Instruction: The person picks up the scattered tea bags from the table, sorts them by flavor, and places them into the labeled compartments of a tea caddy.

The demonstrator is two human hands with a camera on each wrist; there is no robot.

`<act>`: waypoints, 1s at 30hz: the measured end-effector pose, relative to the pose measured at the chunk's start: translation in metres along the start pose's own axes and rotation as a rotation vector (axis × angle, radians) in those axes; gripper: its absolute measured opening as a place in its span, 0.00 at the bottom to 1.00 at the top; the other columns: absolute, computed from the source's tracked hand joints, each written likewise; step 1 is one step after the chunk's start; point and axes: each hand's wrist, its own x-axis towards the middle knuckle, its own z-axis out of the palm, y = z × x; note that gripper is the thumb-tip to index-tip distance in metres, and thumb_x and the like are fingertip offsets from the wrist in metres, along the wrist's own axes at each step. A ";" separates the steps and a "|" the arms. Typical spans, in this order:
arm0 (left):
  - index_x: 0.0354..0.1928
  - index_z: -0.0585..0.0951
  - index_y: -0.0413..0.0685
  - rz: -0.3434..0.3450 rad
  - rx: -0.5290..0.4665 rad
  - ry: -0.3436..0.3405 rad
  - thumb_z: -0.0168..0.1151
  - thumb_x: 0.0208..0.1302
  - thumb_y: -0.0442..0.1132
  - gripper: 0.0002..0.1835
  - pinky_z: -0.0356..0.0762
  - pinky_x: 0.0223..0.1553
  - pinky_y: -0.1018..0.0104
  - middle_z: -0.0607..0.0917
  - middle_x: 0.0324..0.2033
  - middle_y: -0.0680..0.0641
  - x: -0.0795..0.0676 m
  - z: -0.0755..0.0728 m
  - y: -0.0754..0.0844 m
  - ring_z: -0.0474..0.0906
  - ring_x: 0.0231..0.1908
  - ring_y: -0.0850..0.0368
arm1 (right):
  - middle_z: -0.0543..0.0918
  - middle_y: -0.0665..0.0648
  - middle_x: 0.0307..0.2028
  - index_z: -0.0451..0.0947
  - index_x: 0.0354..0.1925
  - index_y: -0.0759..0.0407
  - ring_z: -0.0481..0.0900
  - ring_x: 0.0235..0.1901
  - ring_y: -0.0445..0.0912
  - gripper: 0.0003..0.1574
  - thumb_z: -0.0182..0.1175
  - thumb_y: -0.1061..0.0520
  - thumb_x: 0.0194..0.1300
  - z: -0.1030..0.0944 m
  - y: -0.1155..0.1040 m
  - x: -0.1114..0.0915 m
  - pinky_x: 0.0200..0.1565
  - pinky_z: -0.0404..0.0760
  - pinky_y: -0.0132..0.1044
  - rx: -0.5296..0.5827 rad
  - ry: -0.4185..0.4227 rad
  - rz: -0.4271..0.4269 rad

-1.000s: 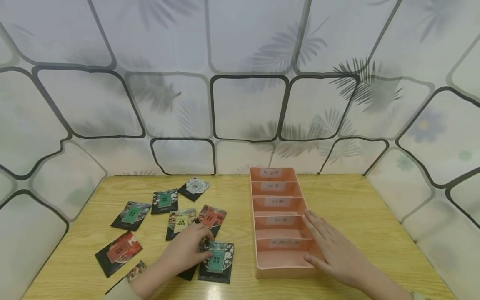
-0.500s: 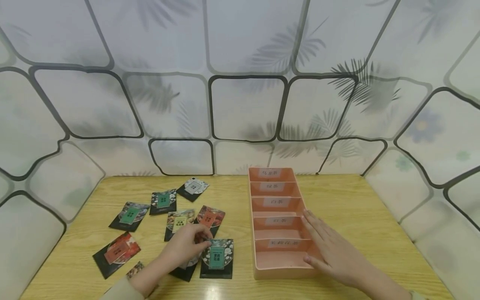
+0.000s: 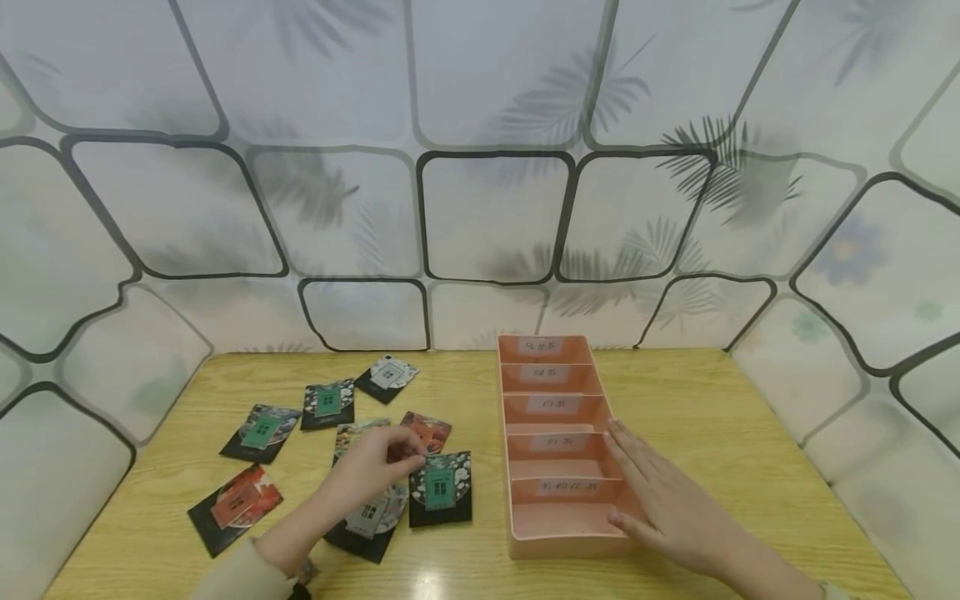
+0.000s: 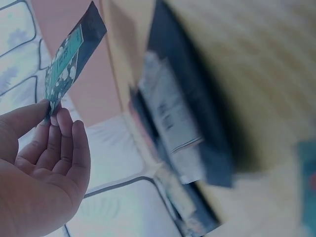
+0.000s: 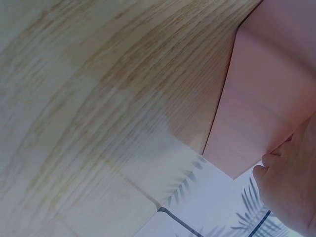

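My left hand [image 3: 375, 462] pinches a flat sachet [image 3: 441, 490] by its top left corner, between thumb and fingertips. Dark, with a green label and white flowers, the sachet stands tilted above the table in the left wrist view. Below that hand lies a grey-labelled sachet [image 3: 367, 523]; a yellow-labelled one [image 3: 352, 435] is partly hidden behind it. On the right side of a pink divided box [image 3: 566, 546] rests my right hand [image 3: 667, 500], fingers extended along the edge and thumb over the front compartment. The right wrist view has its fingers at the box's rim.
More sachets lie on the left of the wooden table [image 3: 720, 433]: a red one [image 3: 236, 508], two green-labelled ones and a white one [image 3: 387, 377]. Another red one [image 3: 431, 429] is just beyond the left hand. Labelled compartments run front to back in the box.
My left hand has lifted the green-labelled sachet and moved it slightly away from me, uncovering more of the grey-labelled sachet. The right hand and the box have stayed in place.
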 end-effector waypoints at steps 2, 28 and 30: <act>0.41 0.88 0.45 0.009 -0.010 0.009 0.71 0.70 0.35 0.02 0.81 0.33 0.71 0.88 0.33 0.52 0.002 -0.004 0.004 0.80 0.32 0.64 | 0.61 0.70 0.80 0.54 0.82 0.67 0.33 0.85 0.37 0.56 0.60 0.35 0.76 0.000 0.000 0.000 0.80 0.31 0.22 -0.001 0.001 0.000; 0.42 0.90 0.50 0.239 0.033 0.088 0.71 0.70 0.34 0.03 0.85 0.44 0.69 0.92 0.37 0.52 0.026 -0.006 0.084 0.87 0.39 0.61 | 0.61 0.71 0.80 0.55 0.82 0.69 0.34 0.85 0.38 0.56 0.62 0.37 0.75 0.001 0.001 0.000 0.80 0.30 0.22 0.003 0.023 -0.019; 0.42 0.90 0.50 0.262 0.025 0.083 0.71 0.70 0.35 0.03 0.85 0.45 0.70 0.92 0.37 0.52 0.029 -0.001 0.090 0.88 0.38 0.61 | 0.61 0.71 0.81 0.55 0.82 0.69 0.34 0.85 0.38 0.56 0.62 0.37 0.75 0.001 0.000 0.000 0.80 0.30 0.22 -0.001 0.021 -0.016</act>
